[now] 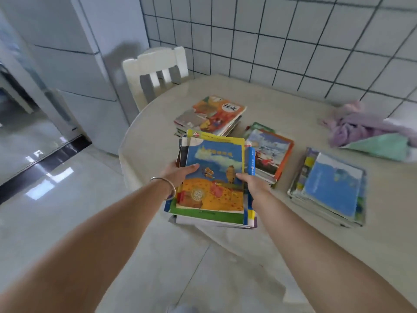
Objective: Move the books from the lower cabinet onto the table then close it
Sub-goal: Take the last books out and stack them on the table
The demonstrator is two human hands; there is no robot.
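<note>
While both hands grip a stack (214, 177) from its sides, left hand (180, 172) and right hand (252, 184) with thumbs on top, it hangs over the table (316, 233) edge; three piles (212, 114) already lie there; the cabinet is not visible, so closing it seems left.
</note>
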